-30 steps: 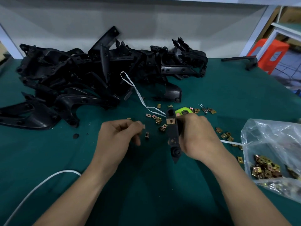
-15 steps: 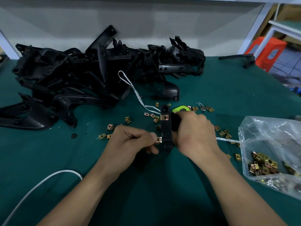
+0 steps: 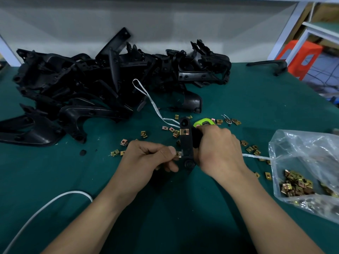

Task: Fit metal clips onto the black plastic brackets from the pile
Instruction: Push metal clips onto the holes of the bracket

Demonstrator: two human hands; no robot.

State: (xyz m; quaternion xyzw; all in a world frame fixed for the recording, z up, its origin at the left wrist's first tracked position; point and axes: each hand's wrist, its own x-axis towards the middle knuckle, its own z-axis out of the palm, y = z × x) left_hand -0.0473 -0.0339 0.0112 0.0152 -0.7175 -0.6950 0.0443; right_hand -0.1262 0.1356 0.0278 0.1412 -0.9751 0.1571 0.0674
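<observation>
My right hand (image 3: 218, 149) grips a black plastic bracket (image 3: 186, 143) held upright over the green table. A brass clip sits on the bracket's upper part. My left hand (image 3: 146, 158) pinches a second metal clip (image 3: 178, 154) between thumb and forefinger, pressed against the bracket's left edge near its lower end. The pile of black brackets (image 3: 82, 92) lies at the back left. Loose clips (image 3: 124, 143) are scattered on the table around my hands.
A clear plastic bag (image 3: 304, 167) with several clips lies at the right. A bright green object (image 3: 203, 122) sits behind my right hand. A white strap (image 3: 146, 96) loops out of the pile, a white cable (image 3: 36, 213) runs at the lower left. One lone black bracket (image 3: 269, 64) lies far right.
My left hand moved right with the clip, from apart to against the bracket's left edge. My right hand turned the bracket more upright and raised it slightly.
</observation>
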